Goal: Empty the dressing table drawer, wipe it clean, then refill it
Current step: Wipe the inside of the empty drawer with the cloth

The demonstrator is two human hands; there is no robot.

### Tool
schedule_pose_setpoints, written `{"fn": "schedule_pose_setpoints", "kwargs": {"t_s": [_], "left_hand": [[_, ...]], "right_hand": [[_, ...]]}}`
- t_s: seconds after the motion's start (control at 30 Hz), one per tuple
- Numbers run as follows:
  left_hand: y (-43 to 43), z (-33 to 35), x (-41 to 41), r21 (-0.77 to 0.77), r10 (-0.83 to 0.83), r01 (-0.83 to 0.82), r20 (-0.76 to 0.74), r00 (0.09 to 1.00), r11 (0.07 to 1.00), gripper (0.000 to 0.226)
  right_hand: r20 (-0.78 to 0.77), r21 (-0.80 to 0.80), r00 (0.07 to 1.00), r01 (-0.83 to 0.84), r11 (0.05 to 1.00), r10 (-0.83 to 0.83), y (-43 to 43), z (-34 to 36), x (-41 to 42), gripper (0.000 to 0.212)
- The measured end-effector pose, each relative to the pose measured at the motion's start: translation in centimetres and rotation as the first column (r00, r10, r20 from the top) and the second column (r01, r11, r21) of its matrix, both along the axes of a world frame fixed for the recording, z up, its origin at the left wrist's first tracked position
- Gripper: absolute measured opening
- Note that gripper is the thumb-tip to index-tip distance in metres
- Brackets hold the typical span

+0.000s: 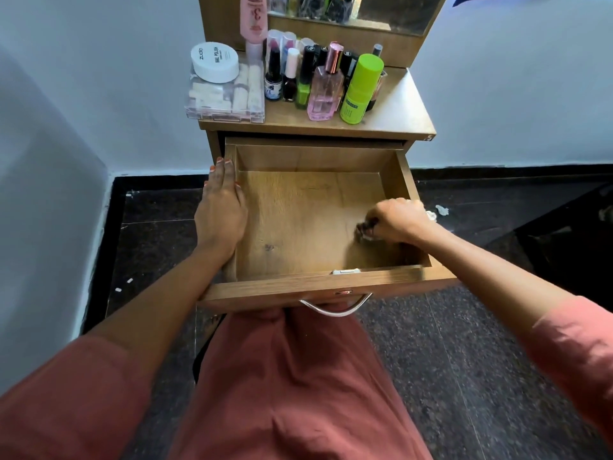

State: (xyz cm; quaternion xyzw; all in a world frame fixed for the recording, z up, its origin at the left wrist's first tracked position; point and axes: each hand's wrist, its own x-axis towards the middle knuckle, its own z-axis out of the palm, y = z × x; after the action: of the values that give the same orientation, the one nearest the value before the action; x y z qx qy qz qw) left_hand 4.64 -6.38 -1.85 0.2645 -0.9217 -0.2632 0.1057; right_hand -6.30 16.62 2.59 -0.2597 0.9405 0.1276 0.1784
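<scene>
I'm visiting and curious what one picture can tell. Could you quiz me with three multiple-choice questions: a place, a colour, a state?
1. Where does the left hand rest?
A. on the handle
B. on the drawer's left wall
C. on the tabletop

2. What colour is the jar on the clear box?
A. white
B. black
C. red

3. The drawer is:
A. shut
B. open and full
C. open, nothing stored in it

Answers: B, its fingers lie along that wall; A, lid and sides are white; C, only the right hand with a white wad is inside.
</scene>
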Motion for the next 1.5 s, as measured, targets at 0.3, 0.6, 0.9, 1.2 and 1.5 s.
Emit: {"fn": "schedule_pose_setpoints", "kwargs": {"t_s": [0.3,0.6,0.9,1.2,1.5], "left_hand": [[-0.2,-0.1,-0.2,0.0,0.007,-0.007,-0.008,1.0,1.0,0.047],[0.0,-0.2,-0.1,0.008,0.01,-0.01,-0.014,1.0,1.0,0.046],[0.0,-0.4,-0.3,0.014,0.016,-0.015,-0.021,1.0,1.0,0.047],[-0.3,-0.4,-0.4,0.022,-0.002,0.003,-0.016,1.0,1.0,0.048],[-0.3,-0.3,-0.2,-0.001,0.005,-0.005,-0.005,1.0,1.0,0.047]], "right_hand": [[0.73,-0.649,0.368,0.639,-0.414,-0.577,-5.5,-1.6,-4.1,0.033],[0.866,-0.496,0.256,0.332,-0.802,-0.43,-9.5,-1.8,-4.8,0.053],[0.725,-0.688,0.473,0.519,-0.506,-0.501,-12.2,-2.7,-2.4,0.069],[0.528,-0.825,0.722,0.561,-0.07,-0.446,-20.1,-3.7,3.0,0.044],[0.311,-0.845,0.748,0.5,0.189,-0.586,-16.1,-3.9,0.6,0.051]]}}
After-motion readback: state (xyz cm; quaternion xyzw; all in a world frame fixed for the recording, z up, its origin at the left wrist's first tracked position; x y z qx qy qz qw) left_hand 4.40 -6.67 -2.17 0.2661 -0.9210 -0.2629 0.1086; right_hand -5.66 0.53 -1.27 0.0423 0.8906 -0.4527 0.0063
